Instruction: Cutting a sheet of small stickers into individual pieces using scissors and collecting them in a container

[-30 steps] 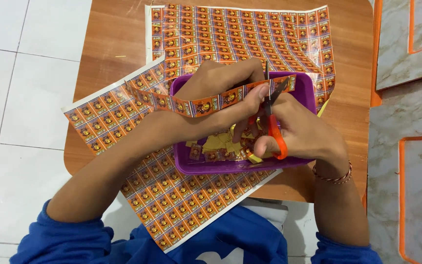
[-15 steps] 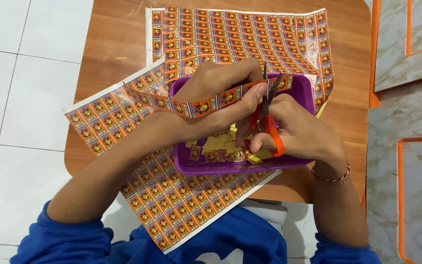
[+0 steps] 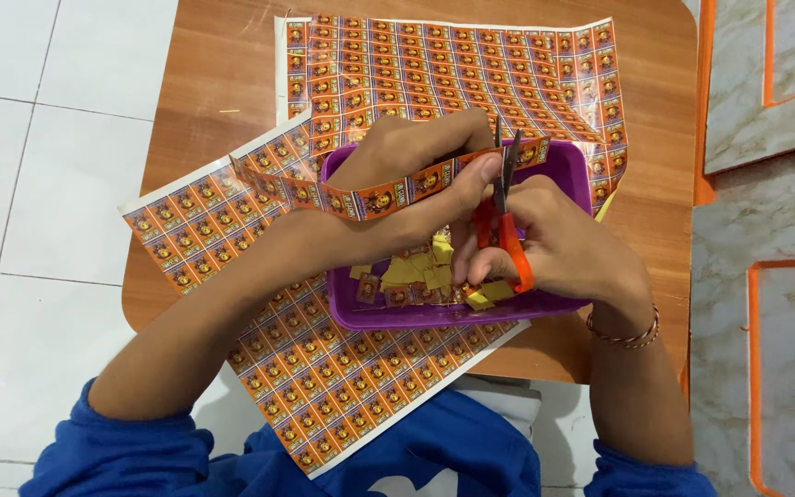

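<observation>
Two hands over purple tray [image 3: 572, 166]: left hand [image 3: 407, 175] pinches sticker strip [image 3: 374, 198]; right hand [image 3: 563, 244] grips orange scissors [image 3: 508, 230], blades at strip.

Likely a home: a small wooden table [image 3: 213, 83] on white floor tiles [image 3: 39, 184], marbled orange-edged tiles [image 3: 766, 83] alongside.

left hand [image 3: 407, 175]: fingers pinched | right hand [image 3: 563, 248]: curled shut, knuckles up

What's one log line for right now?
left hand: holds sticker strip | right hand: orange scissors at strip | below: purple tray
</observation>
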